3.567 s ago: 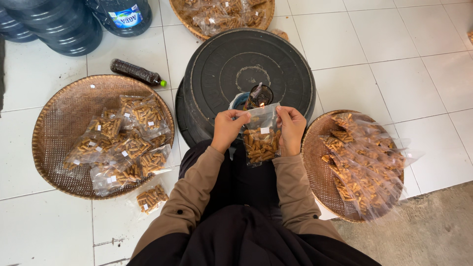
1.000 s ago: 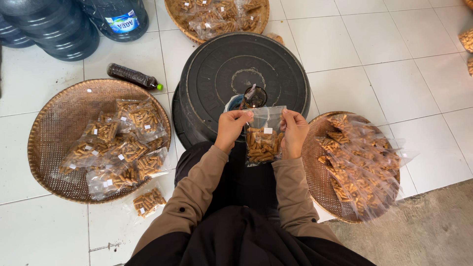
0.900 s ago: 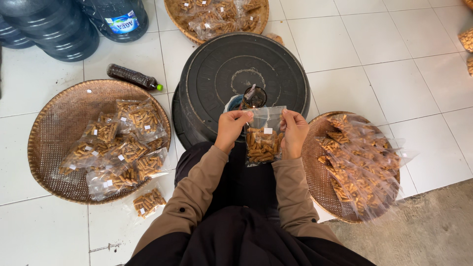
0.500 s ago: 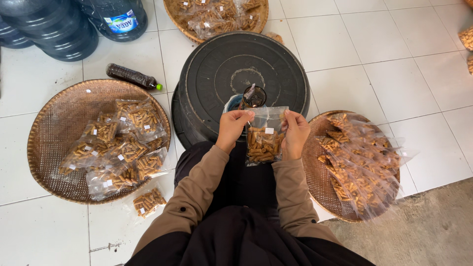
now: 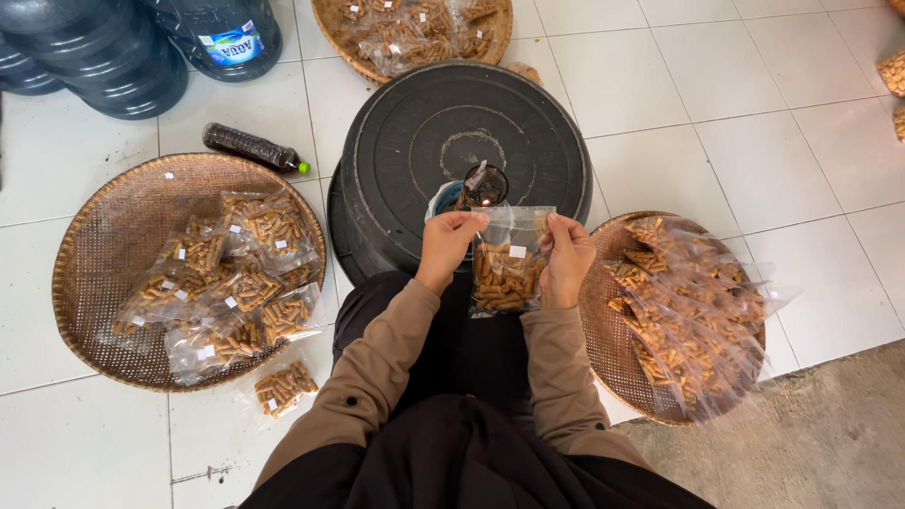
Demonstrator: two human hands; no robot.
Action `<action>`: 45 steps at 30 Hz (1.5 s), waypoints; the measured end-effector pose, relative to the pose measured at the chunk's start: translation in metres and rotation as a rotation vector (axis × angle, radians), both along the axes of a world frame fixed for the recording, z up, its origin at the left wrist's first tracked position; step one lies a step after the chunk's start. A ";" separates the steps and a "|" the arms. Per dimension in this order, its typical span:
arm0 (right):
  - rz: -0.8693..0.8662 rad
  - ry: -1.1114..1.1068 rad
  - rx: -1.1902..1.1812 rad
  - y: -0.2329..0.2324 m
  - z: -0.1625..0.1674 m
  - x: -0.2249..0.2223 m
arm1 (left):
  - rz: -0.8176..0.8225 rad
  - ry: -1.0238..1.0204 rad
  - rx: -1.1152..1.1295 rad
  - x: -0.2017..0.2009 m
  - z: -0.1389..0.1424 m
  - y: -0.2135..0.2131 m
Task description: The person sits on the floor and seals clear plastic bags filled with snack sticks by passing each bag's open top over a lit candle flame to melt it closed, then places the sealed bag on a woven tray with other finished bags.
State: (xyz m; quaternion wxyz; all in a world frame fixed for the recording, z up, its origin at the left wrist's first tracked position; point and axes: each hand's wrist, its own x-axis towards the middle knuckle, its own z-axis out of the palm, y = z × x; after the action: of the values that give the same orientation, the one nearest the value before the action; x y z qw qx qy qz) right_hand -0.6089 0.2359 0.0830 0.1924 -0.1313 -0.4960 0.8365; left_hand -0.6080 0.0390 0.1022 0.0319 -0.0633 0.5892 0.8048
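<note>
I hold a clear plastic bag of brown snack sticks (image 5: 507, 271) upright in front of me. My left hand (image 5: 449, 247) pinches its top left corner and my right hand (image 5: 568, 259) grips its top right corner. Just beyond the bag's top edge stands a small lamp with a lit flame (image 5: 483, 186), on the front of a black upturned tub (image 5: 452, 141). A round woven tray (image 5: 94, 245) on my left carries several sealed bags of the same snack (image 5: 236, 283). Another woven tray (image 5: 603, 330) on my right holds a pile of filled bags (image 5: 693, 316).
One loose snack bag (image 5: 283, 386) lies on the white tiles by the left tray. A dark bottle with a green cap (image 5: 255, 148) lies behind that tray. Large blue water jugs (image 5: 104, 52) stand at the back left. A third woven tray with bags (image 5: 415, 28) sits behind the tub.
Both hands keep hold of the bag near the flame with only slight shifts. The view has drifted a little; nothing else moved.
</note>
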 end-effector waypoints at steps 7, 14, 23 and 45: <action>-0.018 0.009 -0.022 0.003 -0.003 -0.001 | -0.003 0.011 0.007 -0.002 -0.001 0.003; -0.030 0.018 -0.031 0.004 -0.007 -0.001 | 0.002 0.016 0.001 -0.002 -0.002 0.005; -0.046 0.024 -0.036 0.006 -0.008 0.000 | 0.004 -0.003 -0.041 -0.004 0.000 0.008; -0.061 0.036 -0.023 0.009 -0.007 0.006 | -0.005 0.015 -0.026 -0.004 0.004 0.012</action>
State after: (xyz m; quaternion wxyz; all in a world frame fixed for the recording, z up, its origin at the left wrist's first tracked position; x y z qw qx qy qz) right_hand -0.6029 0.2446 0.0755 0.2249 -0.1336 -0.4786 0.8382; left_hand -0.6124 0.0511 0.1061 0.0286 -0.0561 0.6001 0.7974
